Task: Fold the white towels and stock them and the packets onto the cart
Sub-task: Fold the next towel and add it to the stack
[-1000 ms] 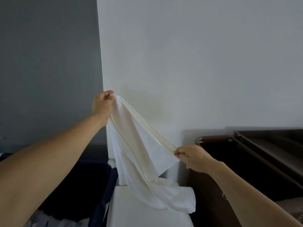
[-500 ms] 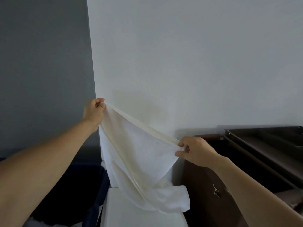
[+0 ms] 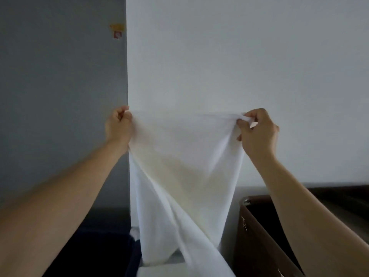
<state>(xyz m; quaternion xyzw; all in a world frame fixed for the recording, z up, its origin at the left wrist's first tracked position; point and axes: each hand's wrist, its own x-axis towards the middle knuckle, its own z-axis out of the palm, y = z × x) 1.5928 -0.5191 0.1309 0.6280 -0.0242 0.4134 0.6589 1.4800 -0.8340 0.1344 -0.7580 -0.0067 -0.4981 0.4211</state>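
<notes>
Head view. The left hand [image 3: 118, 124] is gripping one upper corner of a thin white cloth towel [image 3: 183, 166], its fingers curling into a fist around the fabric. The right hand [image 3: 257, 132] is pinching the opposite upper corner between thumb and curled fingers, with a small bunch of cloth gathering above the fingertips. Both arms are reaching forward and upward. The two hands are holding level with each other and well apart, so the top edge of the towel is stretching nearly straight between them. The towel is hanging in the air in front of a plain white wall [image 3: 239, 66], narrowing and twisting toward its lower end. That end is trailing down toward a flat white surface [image 3: 159, 271] at the bottom edge; the cloth there is blurred, so contact cannot be judged. A grey wall [image 3: 60, 76] is adjoining the white one at left and bearing a small yellow-and-red sticker [image 3: 117, 31]. A dark brown open-topped box [image 3: 259, 246] is standing at lower right, beside the right forearm, and a dark navy bin [image 3: 111, 252] is sitting at lower left.
</notes>
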